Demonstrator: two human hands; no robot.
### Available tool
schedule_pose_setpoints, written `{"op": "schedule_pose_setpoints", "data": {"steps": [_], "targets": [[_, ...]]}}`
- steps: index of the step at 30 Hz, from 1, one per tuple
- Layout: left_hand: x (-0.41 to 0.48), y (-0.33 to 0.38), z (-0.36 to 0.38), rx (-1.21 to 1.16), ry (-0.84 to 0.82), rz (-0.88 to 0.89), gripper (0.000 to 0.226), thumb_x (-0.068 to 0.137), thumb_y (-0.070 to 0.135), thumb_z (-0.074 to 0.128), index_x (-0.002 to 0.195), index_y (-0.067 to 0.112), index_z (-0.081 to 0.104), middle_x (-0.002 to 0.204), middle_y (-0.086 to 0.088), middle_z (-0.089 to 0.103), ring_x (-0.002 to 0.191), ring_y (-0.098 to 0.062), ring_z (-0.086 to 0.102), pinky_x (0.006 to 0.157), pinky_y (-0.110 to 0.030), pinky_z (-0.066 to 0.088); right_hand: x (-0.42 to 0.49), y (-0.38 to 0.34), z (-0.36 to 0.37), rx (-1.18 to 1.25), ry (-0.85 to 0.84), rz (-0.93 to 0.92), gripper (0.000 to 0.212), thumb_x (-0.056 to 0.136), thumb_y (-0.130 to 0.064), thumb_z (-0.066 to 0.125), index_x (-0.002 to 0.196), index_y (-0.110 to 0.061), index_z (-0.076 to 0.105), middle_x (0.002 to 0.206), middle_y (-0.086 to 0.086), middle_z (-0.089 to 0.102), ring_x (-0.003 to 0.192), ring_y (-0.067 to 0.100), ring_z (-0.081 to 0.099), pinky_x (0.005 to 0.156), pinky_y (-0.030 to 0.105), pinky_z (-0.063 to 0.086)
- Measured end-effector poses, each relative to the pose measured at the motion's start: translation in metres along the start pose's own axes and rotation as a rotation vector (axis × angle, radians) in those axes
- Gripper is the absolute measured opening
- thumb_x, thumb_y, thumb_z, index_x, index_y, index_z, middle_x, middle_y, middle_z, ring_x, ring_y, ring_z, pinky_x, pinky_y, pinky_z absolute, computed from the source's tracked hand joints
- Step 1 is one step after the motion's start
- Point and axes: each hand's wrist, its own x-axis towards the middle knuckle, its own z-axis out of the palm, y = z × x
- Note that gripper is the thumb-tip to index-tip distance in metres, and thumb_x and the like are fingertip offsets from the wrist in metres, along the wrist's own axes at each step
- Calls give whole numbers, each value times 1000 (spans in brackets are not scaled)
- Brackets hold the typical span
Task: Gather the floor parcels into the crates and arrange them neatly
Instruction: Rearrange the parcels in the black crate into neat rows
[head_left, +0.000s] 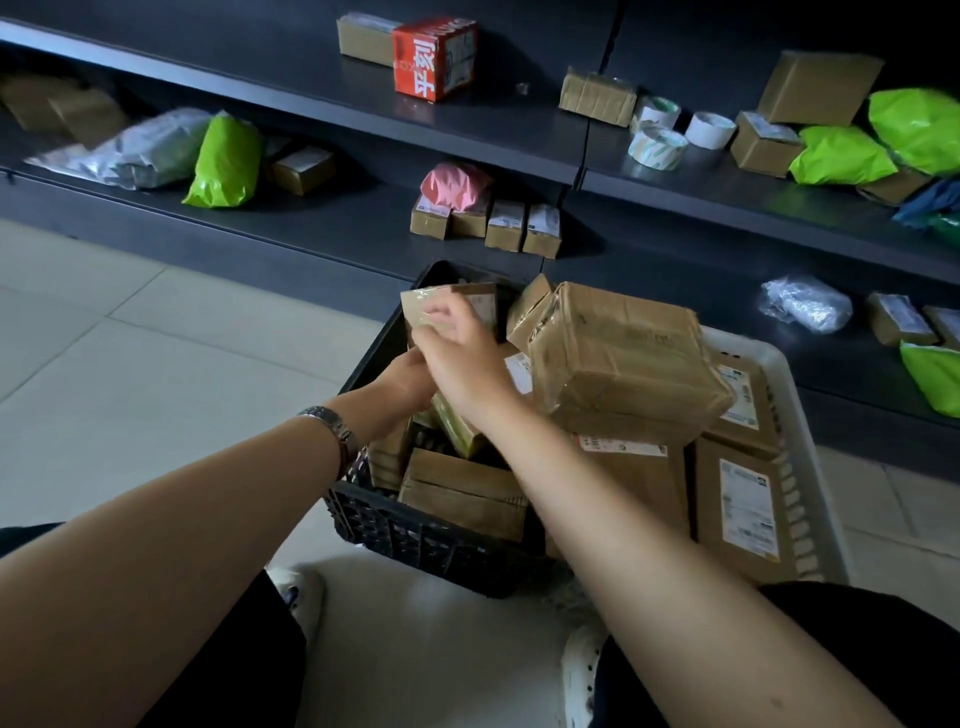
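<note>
While the right hand (457, 345) pinches a small brown parcel (423, 309) upright over the black crate (415, 540), the left hand (408, 376), grip hidden, reaches among packed boxes, probably to make it a slot

the black crate (415, 540) is patterned with a small lattice, and the crate beside it (810, 467) is white. the parcels (618, 358) inside are brown, with white labels (748, 514). on the dark grey shelves (467, 124) a red box (435, 57) with white characters, bright green bags (224, 162) and a pink bag (454, 184) are seen. the floor tiles (156, 353) are pale beige.
</note>
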Motion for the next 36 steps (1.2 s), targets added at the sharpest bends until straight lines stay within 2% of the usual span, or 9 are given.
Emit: {"op": "schedule_pose_setpoints", "data": {"steps": [5,7,10,12,16,25,28,31,36], "targets": [[21,-38,-12,288,-16,-175,22,84,21,45,98,14,59,120,-29,59,110,-42,57,92,-45,49,15,80,32,-127,-42,221,32,101,-36,45,125,-16,52,121,6,58,102,16,56,73,27,43],[32,-57,-11,356,-27,-205,25,87,23,47,102,8,63,104,-26,60,94,-38,62,76,-39,52,20,112,33,-201,-67,331,37,102,-38,41,126,-12,48,123,10,54,100,20,55,73,31,43],[47,-72,0,374,-120,-255,26,87,18,48,99,-2,60,82,-18,53,64,-23,50,51,-24,37,24,143,42,-328,-56,435,38,101,-31,45,130,-6,46,141,13,31,119,32,48,99,39,43],[59,-82,7,382,-161,-269,32,92,16,51,116,-4,59,98,-19,60,78,-22,55,55,-21,42,21,151,54,-344,64,427,24,98,-22,49,116,-6,49,141,12,25,116,36,49,100,40,45],[86,-109,22,558,-232,-247,47,89,33,51,125,4,59,128,-17,60,118,-33,56,103,-44,44,15,162,63,-433,180,495,19,90,-18,52,107,-9,47,132,13,33,100,36,54,82,43,52],[112,-123,46,800,-305,-342,68,69,43,49,130,11,48,143,-24,34,120,-44,45,108,-47,36,-4,191,49,-409,178,917,69,90,-30,58,148,-7,27,152,21,17,136,43,30,111,48,34],[98,-110,47,848,-296,-345,52,95,25,43,143,10,33,148,-23,14,133,-45,29,116,-46,23,-5,205,36,-279,226,1057,87,90,-27,61,155,-4,8,159,21,1,145,40,14,117,44,23],[92,-111,50,889,-274,-322,46,102,18,33,144,1,35,152,-23,20,142,-39,13,118,-42,13,-5,204,34,-245,178,1065,92,89,-25,61,155,-4,0,159,22,6,146,39,17,117,41,25],[92,-123,38,941,-341,-335,43,100,21,43,134,-5,46,144,-20,32,135,-36,35,113,-38,29,-2,204,32,-137,210,1052,83,91,-21,59,155,-11,8,155,20,20,141,38,26,111,39,32]]}}
